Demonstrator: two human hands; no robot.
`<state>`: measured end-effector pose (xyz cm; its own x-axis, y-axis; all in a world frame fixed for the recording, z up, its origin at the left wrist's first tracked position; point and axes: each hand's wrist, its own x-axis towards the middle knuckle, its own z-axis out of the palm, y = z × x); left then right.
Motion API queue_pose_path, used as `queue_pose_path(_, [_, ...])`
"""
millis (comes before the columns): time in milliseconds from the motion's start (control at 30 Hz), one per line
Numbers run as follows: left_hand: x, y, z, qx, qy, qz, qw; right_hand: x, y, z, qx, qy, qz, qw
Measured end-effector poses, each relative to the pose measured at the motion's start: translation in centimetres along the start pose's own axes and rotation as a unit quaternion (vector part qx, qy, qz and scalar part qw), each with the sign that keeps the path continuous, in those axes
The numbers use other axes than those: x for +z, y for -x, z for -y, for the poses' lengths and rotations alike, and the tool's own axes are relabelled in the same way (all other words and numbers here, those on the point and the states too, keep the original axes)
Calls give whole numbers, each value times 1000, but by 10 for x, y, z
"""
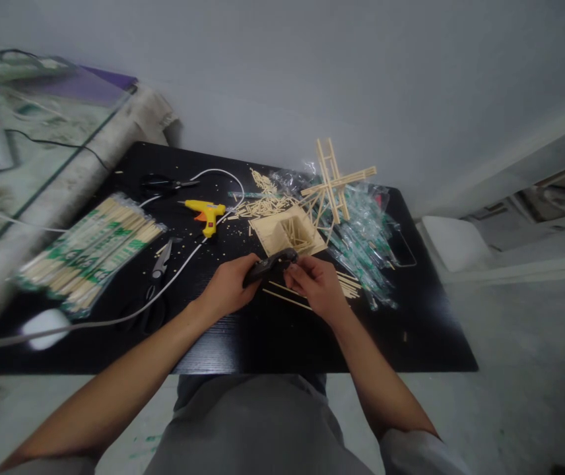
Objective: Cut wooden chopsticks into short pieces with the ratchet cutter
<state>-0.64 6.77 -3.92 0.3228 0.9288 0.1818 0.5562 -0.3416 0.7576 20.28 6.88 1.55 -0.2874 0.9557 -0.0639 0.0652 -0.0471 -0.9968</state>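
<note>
My left hand [230, 284] is closed around a dark hand tool [265, 267] that looks like a pair of pliers or cutters. Its rounded head points right, toward my right hand [318, 287]. The fingers of that hand are pinched together right at the tool's head, and whatever they hold is too small and blurred to make out. Just beyond both hands lies a square wooden base [267, 229] bearing a wooden box-like structure. Behind it rises a windmill-like frame [332, 181] of thin sticks. Several loose sticks [349, 285] lie partly behind my right hand.
A yellow glue gun [208, 212] lies left of centre, near scissors [161, 260] and a white cable. Packed wooden sticks [99, 251] lie at left. Cut stick pieces [267, 206] are heaped at the back. Crumpled plastic wrappers [366, 244] cover the right side of the black table [426, 330].
</note>
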Motion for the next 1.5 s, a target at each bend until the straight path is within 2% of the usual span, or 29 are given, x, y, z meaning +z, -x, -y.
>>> queue_pose_path(400, [0,-1,-6,-41,-4,19,999,1,0,-8,-7,10,-38,999])
queue_pose_path(500, [2,-2,-8,-54,30,20,998,3,0,-9,-5,0,-40,999])
queue_pose_path(567, [2,-3,-9,-95,109,23,989,3,0,-9,-2,-8,-43,999])
queue_pose_path(633, [2,-5,-10,-186,247,49,950,3,1,-9,2,-23,-46,999])
queue_pose_path(733, [-1,-8,-10,-294,399,112,861,2,3,-7,9,-53,-38,998])
queue_pose_path(867, [-8,-12,-10,-329,457,172,808,1,7,-5,16,-95,-25,995])
queue_pose_path(967, [-11,-13,-10,-332,488,190,785,0,9,-4,19,-114,-17,993])
queue_pose_path(1100, [-11,-11,-11,-307,505,168,789,-3,15,-6,16,-115,-26,993])
queue_pose_path(1300, [-7,-6,-15,-231,470,134,841,-19,26,-17,-9,-136,-99,986])
queue_pose_path(1400, [-5,-6,-17,-224,486,80,841,-28,33,-25,-7,-131,-136,982])
queue_pose_path(1500, [-6,-8,-16,-214,521,5,826,-37,40,-34,4,-86,-166,982])
